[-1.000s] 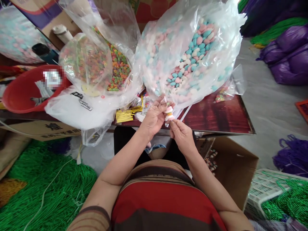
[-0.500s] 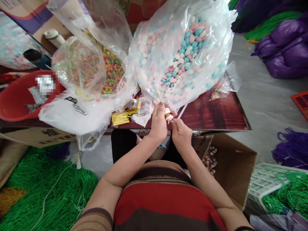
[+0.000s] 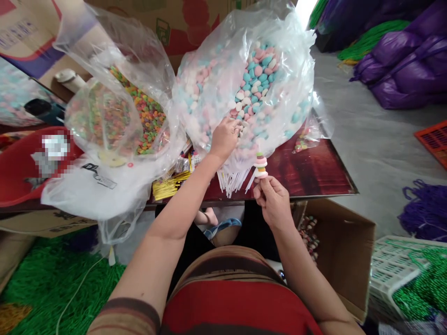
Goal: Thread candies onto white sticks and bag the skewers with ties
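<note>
My right hand [image 3: 274, 200] pinches the lower end of a candy skewer [image 3: 260, 166], held upright above the table's front edge. White, pink, green, brown and yellow pieces are stacked on it. My left hand [image 3: 225, 137] is at the mouth of a large clear bag [image 3: 216, 60], its bent fingertips among pink, blue and white candy-like pieces [image 3: 256, 77]. What those fingers hold, if anything, cannot be made out. White sticks [image 3: 233, 184] lie in a bunch below the bag, between my hands.
A second clear bag [image 3: 104, 116] holds small orange and green rings. Yellow twist ties [image 3: 171, 185] lie on the red table [image 3: 314, 172]. A red basin [image 3: 21, 186] stands at left. An open cardboard box [image 3: 344, 246] with skewer-like pieces is below right, beside a white crate [image 3: 391, 274].
My left hand has left the skewer and moved up to the candy bag. My right hand has moved slightly right and down, with the skewer now upright. The view has shifted.
</note>
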Demonstrator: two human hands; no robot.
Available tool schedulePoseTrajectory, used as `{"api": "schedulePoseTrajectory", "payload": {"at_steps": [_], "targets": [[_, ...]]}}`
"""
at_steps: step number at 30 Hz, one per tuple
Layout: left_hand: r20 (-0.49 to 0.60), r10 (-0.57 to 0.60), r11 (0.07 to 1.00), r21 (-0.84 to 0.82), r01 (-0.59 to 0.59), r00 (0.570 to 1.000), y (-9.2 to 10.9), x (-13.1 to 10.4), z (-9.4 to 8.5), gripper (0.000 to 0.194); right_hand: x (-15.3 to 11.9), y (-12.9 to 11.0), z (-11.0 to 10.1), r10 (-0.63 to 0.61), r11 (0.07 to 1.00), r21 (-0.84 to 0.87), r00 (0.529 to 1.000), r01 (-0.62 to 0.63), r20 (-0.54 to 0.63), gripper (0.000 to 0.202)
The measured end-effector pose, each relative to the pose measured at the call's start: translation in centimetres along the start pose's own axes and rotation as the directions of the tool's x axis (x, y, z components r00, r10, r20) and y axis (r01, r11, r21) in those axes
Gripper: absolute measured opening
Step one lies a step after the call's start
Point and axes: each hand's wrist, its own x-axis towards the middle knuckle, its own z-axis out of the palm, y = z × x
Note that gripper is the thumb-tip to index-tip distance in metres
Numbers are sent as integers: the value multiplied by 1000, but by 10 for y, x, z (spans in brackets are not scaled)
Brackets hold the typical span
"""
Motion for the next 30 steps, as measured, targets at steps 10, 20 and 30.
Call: {"api": "schedulePoseTrajectory", "payload": {"at_steps": [10,20,30], "targets": [[61,-98,978,192,84,993,-19,11,-12,19,6,5,-11,18,1000,11,999,-17,-40,44],[137,-478,729,-488,479,868,8,5,-45,21,18,-9,-1,22,999,36,1000,-22,-6,42],[423,-473,414,-668,619,773,74,-83,-36,29,52,-37,31,-116,992,41,993,116,-8,42]]}}
